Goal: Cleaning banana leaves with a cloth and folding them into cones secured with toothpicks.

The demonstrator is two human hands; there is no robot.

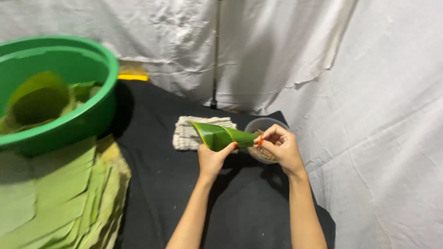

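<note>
A green leaf rolled into a cone (220, 135) is held over a black cloth (175, 184). My left hand (213, 159) grips the cone from below at its wide end. My right hand (280, 146) pinches the cone's narrow end with fingertips, just above a clear plastic bowl (258, 124) holding brownish filling. Both forearms reach in from the bottom of the view.
A large green basin (87, 115) with leaf pieces sits at the left, above a stack of flat green leaves (60, 203). A folded beige towel (187, 133) lies behind the cone. White sheets hang all around, with a thin dark pole (215, 60) at the back.
</note>
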